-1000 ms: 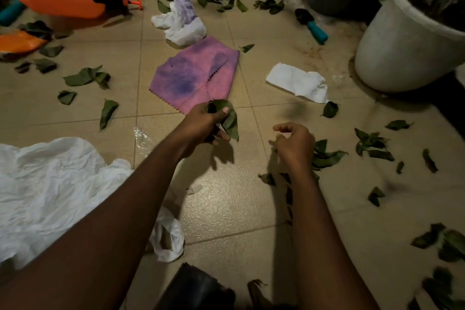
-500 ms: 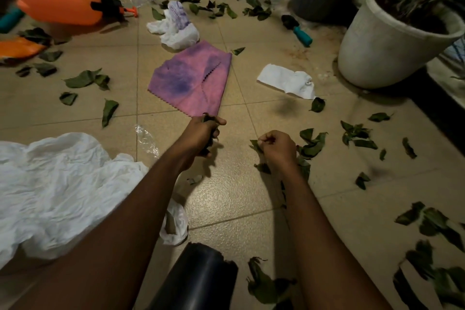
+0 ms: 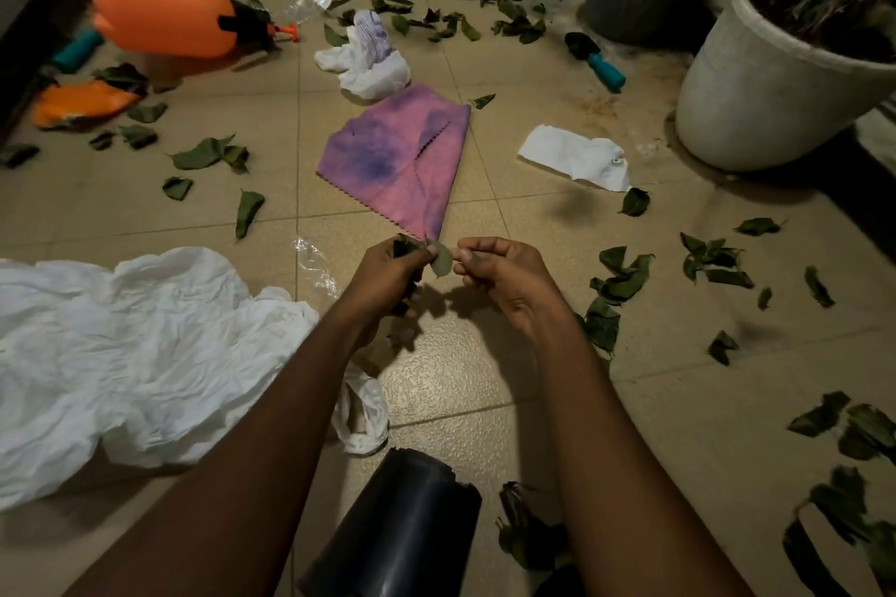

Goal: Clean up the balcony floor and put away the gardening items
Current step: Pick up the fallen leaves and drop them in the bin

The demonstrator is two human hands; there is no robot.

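Observation:
Above the tiled floor, my left hand (image 3: 390, 269) grips a small bunch of green leaves. Between both hands hangs a single leaf (image 3: 441, 261); my right hand (image 3: 504, 271) pinches its right edge with curled fingers, and the left thumb touches its other side. Several more leaves (image 3: 623, 279) lie scattered on the floor to the right, with others at the far middle and left. A pink-purple cloth (image 3: 402, 160) lies just beyond my hands. A large white plastic bag (image 3: 121, 354) is spread on the left.
An orange sprayer jug (image 3: 160, 12) lies at the far left. A teal-handled trowel (image 3: 594, 56), crumpled white papers (image 3: 574, 158) and a white plant pot (image 3: 771, 82) sit to the right. A black pot (image 3: 402, 533) lies on its side near me.
My right hand rose from the leaf pile on the floor and came left with a leaf to meet my left hand. The left hand kept hold of its bunch.

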